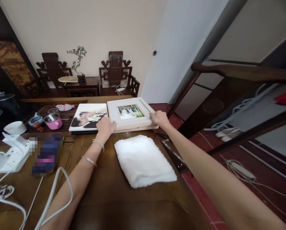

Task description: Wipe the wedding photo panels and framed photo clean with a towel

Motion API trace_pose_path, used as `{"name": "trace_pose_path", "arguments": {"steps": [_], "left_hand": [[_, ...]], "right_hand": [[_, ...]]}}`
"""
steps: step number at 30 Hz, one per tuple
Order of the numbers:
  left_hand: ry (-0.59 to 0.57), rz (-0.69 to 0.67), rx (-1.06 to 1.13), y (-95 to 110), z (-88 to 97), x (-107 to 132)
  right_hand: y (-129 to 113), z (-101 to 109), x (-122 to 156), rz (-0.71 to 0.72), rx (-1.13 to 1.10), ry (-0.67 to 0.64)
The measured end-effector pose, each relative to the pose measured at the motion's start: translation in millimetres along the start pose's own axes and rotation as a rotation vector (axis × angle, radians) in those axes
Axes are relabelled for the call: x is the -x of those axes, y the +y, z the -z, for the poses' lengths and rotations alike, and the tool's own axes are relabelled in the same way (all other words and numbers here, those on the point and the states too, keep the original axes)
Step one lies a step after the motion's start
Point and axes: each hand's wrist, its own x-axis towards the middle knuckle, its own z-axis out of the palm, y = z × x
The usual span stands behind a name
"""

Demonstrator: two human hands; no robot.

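A pale picture frame (112, 111) with a small outdoor photo in its middle lies at the far edge of the wooden table, apparently on top of another pale frame or box. My right hand (159, 118) grips its right side, fingers curled over the edge. At its left near corner, my left hand (105, 127) is closed against the edge, thumb toward the frame. Beside it on the left lies a photo album or print (89, 116) with a white border, partly covered by my left hand. A folded white fluffy cloth (143, 159) rests nearer to me.
On the table's left are a pink cup (53, 123), a white power strip (15, 153), a blurred phone-like object (47, 156) and white cables. A dark wooden chair (212, 102) stands close on the right. Carved chairs and a bonsai (78, 60) are behind.
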Motion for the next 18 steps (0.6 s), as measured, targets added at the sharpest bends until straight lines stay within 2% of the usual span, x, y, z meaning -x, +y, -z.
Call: {"name": "trace_pose_path", "arguments": {"steps": [5,10,14,18], "left_hand": [[0.061,-0.065,0.022,1.5,-0.6,4.6],[0.103,-0.032,0.145,2.2,9.5,16.5],[0.127,0.008,0.311,-4.7,25.0,32.4],[0.071,0.055,0.520,-27.1,44.6,55.7]], "right_hand": [[-1.3,16.8,5.1,-0.013,-0.071,0.046],[-10.5,46.4,19.4,-0.015,-0.239,0.085],[-15.4,61.0,40.1,-0.055,-0.429,0.023],[-14.4,60.3,78.1,-0.105,-0.599,-0.108]]}}
